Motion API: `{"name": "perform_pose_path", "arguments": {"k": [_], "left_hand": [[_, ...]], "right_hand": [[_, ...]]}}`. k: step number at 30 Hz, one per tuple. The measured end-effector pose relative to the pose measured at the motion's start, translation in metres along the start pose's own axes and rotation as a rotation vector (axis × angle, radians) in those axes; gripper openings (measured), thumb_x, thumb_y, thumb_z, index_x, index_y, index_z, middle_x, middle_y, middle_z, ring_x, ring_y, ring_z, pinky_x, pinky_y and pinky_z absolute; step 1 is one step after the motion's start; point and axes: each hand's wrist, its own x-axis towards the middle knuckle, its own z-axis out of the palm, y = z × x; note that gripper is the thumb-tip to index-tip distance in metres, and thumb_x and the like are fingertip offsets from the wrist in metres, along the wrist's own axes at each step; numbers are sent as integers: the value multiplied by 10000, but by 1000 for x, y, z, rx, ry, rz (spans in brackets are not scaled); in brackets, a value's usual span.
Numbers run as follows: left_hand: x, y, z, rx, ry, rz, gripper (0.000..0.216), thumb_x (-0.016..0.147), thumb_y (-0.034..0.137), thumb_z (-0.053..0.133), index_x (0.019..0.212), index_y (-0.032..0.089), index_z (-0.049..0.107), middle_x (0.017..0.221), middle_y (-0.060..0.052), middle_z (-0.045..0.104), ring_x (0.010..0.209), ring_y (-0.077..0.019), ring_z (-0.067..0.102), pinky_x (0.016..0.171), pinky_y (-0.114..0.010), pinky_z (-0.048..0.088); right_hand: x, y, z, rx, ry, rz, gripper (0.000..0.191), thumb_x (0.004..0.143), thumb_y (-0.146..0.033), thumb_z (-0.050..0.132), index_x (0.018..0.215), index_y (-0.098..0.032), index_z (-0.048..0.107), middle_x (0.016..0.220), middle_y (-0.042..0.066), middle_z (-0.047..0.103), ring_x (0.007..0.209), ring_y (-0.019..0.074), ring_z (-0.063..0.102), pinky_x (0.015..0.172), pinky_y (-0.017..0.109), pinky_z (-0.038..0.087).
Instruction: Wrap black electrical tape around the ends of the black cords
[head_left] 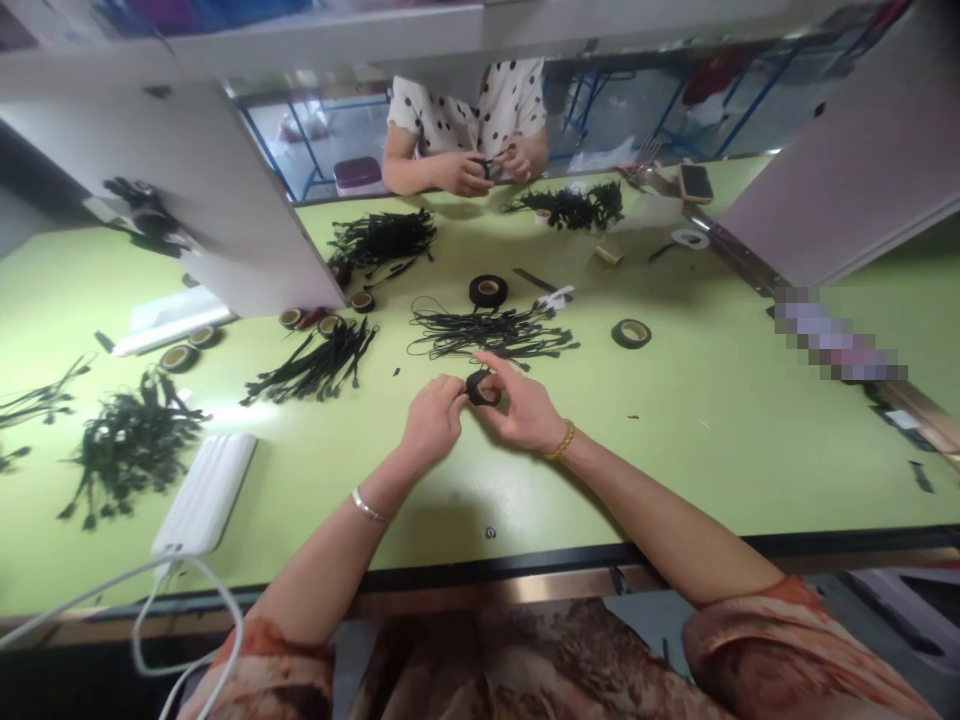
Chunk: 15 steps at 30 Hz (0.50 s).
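Observation:
My right hand (531, 408) is closed around a small roll of black tape (475, 390), thumb and fingers on its rim and the index finger stretched over it. Right beside the roll, my left hand (432, 418) has its fingertips pinched together; what they hold is too small to make out. Just beyond both hands lies a loose bunch of thin black cables (487, 332) with small connectors. Behind that bunch sits a larger black tape roll (488, 291), and another tape roll (631, 333) rests to the right.
Bundled black cables (319, 362) and a heap of cables (135, 440) lie on the left of the green table (675, 450). A white power bank (206, 492) with a white cord is near the front edge. Opposite, a co-worker's hands (487, 170) hold a dark roll. White partitions (187, 170) flank the table.

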Motion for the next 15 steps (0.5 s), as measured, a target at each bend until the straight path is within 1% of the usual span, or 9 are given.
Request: {"name": "perform_pose_path", "arguments": {"k": [2, 5, 9, 10, 12, 13, 15], "left_hand": [[-1, 1, 3, 32, 48, 17, 141, 900, 194, 387, 880, 200, 527, 897, -74, 629, 799, -197, 583, 733, -324, 440], [-3, 4, 6, -63, 31, -69, 163, 910, 189, 368, 994, 198, 507, 847, -53, 630, 740, -189, 583, 690, -318, 439], [-3, 7, 5, -187, -7, -135, 50, 887, 247, 455, 907, 206, 473, 715, 2, 589, 632, -158, 536, 626, -286, 408], [-2, 7, 4, -214, -11, -145, 63, 879, 270, 480, 877, 209, 464, 684, 17, 569, 607, -149, 518, 606, -275, 395], [-1, 6, 3, -256, -11, -168, 117, 872, 308, 504, 829, 213, 452, 636, 36, 530, 577, -135, 489, 577, -257, 371], [-1, 5, 3, -269, -8, -177, 131, 874, 317, 503, 814, 213, 451, 624, 39, 518, 572, -131, 481, 570, -251, 361], [0, 3, 3, -272, 8, -176, 145, 888, 324, 484, 801, 212, 454, 606, 43, 503, 563, -127, 468, 565, -246, 344]], "right_hand": [[-1, -3, 2, -99, -7, 4, 708, 812, -254, 599, 1468, -200, 338, 956, 66, 729, 820, 252, 656, 713, 369, 504], [-2, -6, 5, -159, -9, 22, 723, 827, -250, 569, 1491, -182, 292, 962, 71, 732, 815, 262, 650, 695, 370, 495], [-3, -8, 5, -151, -2, 38, 764, 800, -226, 577, 1497, -178, 268, 976, 62, 732, 833, 258, 648, 704, 367, 494], [-3, -8, 5, -139, -2, 40, 768, 792, -229, 585, 1493, -179, 276, 978, 61, 730, 838, 257, 648, 709, 368, 495], [-3, -7, 5, -77, -6, 49, 767, 780, -237, 599, 1483, -184, 295, 965, 55, 728, 834, 249, 651, 723, 372, 501], [-3, -7, 4, -10, -10, 60, 768, 776, -235, 601, 1481, -186, 298, 951, 50, 726, 824, 239, 654, 733, 370, 505], [-1, -5, 4, 214, -14, 111, 771, 770, -219, 593, 1479, -186, 291, 928, 39, 721, 826, 211, 664, 761, 354, 516]]}}
